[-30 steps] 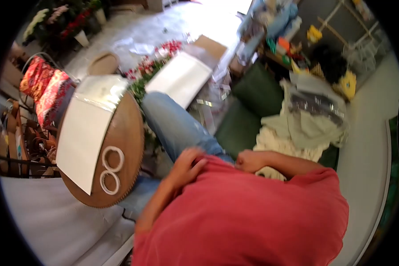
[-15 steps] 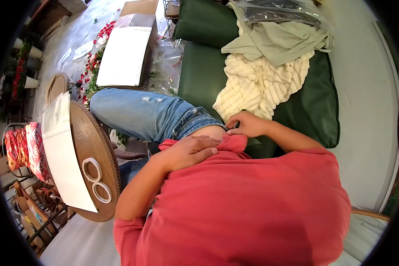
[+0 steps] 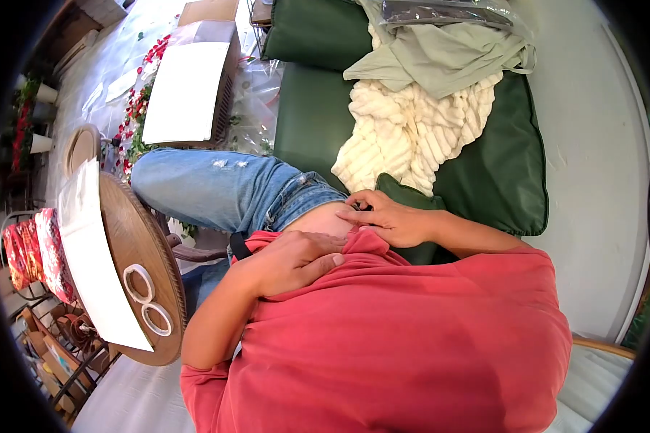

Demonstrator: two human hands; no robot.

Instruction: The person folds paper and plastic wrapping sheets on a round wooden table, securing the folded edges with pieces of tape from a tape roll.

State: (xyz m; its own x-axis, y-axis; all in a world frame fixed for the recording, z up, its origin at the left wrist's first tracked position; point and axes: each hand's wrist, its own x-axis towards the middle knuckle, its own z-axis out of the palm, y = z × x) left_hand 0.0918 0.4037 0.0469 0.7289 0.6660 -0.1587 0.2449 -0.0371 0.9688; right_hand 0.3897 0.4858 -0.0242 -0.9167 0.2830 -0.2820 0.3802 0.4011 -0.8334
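Observation:
My left hand (image 3: pixel 302 261) lies on the raised hem of the red shirt (image 3: pixel 412 325), its fingers lying flat over the cloth at the belly. Close by, my right hand (image 3: pixel 391 219) is at the bare skin above the waist of the blue jeans (image 3: pixel 217 184), with its fingers bent together. A small dark thing shows between those fingers, too hidden to name. Behind the right hand is a dark green cushion edge (image 3: pixel 406 193). A black band (image 3: pixel 240 245) shows beside the left wrist.
At the left, a round wooden table (image 3: pixel 133 238) carries white sheets (image 3: pixel 97 267) and two white rings (image 3: pixel 139 283). A box with a white sheet (image 3: pixel 186 90) stands beside red flowers (image 3: pixel 139 108). On the green seat (image 3: pixel 307 115) are a cream blanket (image 3: pixel 412 130) and grey-green cloth (image 3: pixel 440 58).
My right hand has moved inward over the belly, closer to my left hand, and more bare skin shows. The view has shifted slightly, so the table and seat appear farther left.

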